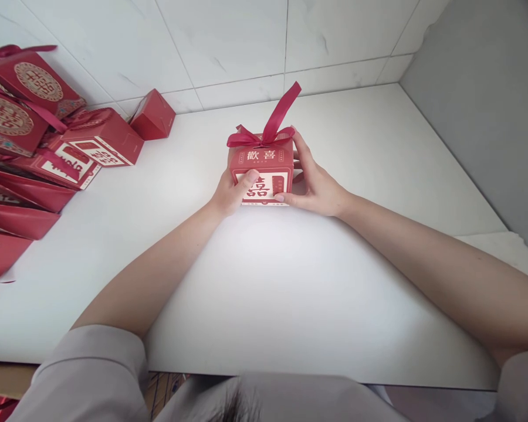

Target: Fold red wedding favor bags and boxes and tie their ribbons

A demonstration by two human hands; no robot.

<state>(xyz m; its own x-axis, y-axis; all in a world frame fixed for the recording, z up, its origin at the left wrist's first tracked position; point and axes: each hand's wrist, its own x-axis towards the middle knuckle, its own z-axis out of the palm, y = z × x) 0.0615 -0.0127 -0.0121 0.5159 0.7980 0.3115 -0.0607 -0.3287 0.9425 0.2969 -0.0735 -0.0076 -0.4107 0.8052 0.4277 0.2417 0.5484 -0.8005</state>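
A red gift box (264, 161) with a white front panel and printed characters is at the middle of the white table. On its top sits a dark pink ribbon bow (264, 138), one tail sticking up to the right. My left hand (232, 190) grips the box's left side, its thumb across the front panel. From the right, my right hand (319, 184) clasps the box, with the thumb at the lower front corner and a finger up by the bow. The far fingers of my left hand are hidden behind the box.
Several red gift boxes (24, 120) are piled along the table's left side, some tied with ribbon. A small plain red box (154, 115) stands by the tiled wall (237, 47). On the right rises a grey panel (488, 111). The table's front edge lies close to my body.
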